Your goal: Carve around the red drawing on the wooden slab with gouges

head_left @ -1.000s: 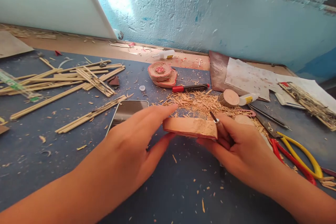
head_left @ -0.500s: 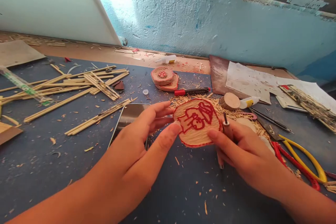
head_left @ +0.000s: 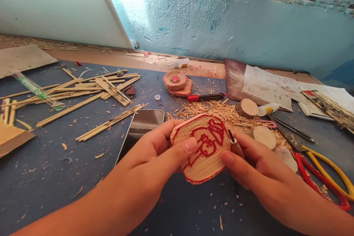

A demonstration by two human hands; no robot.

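Note:
A wood slice [head_left: 204, 167] with a red outlined figure and a red rim is held up in front of me, tilted. My left hand [head_left: 157, 162] grips its left edge, thumb on the drawn face and fingers behind. My right hand [head_left: 257, 162] pinches the right edge with the thumb. Tucked in the right fingers is a slim tool with a dark tip and pale collar [head_left: 233, 140]; its kind is not clear, and most of it is hidden. A phone [head_left: 145, 121] lies behind my left hand, partly covered.
Wooden sticks [head_left: 91, 92] lie scattered on the left. Wood shavings [head_left: 207, 108], a red marker [head_left: 206, 97] and stacked painted slices [head_left: 177, 81] are beyond my hands. Pliers with red and yellow handles [head_left: 326, 166] lie at right, near small wood rounds [head_left: 264, 137] and a glue bottle [head_left: 269, 109].
The wood slice has come lower and turned in my hands. My left hand, earlier touching its edge with fingertips, now grips it with the thumb across the front.

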